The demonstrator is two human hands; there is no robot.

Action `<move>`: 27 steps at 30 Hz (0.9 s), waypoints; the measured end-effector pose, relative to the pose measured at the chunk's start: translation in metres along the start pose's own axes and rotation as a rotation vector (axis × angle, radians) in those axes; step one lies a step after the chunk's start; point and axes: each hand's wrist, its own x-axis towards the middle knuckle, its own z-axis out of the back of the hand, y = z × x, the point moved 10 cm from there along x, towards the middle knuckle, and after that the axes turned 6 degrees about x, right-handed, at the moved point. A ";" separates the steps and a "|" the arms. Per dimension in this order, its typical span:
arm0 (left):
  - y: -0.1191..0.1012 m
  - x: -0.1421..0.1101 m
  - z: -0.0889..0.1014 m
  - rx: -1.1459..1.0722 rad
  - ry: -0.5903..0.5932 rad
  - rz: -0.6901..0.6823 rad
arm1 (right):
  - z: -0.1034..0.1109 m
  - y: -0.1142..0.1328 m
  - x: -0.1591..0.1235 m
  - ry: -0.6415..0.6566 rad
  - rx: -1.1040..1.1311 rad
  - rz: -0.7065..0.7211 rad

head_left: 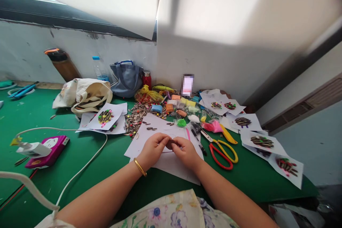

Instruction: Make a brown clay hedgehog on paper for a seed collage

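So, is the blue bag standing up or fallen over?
The bag is standing up: it sits upright by the wall, with its handles on top.

Single head-worn view, close above the table (235, 185), facing forward and down past the left hand (153, 149) and right hand (185, 153) toward the wall (88, 53).

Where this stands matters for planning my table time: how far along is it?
Several seed-and-clay pictures on paper look done. In hand: the left hand and right hand pinch a small brown piece above a white sheet. Still left: a heap of sunflower seeds and packets of coloured clay lie nearby.
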 end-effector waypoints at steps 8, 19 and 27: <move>-0.003 -0.001 0.002 0.082 0.002 0.006 | -0.005 0.004 0.000 0.039 -0.032 -0.002; -0.009 -0.001 0.000 0.043 0.023 -0.047 | -0.002 0.004 0.000 -0.004 -0.068 -0.019; -0.001 0.000 0.005 -0.003 -0.008 0.013 | -0.001 0.008 0.001 0.028 0.021 0.011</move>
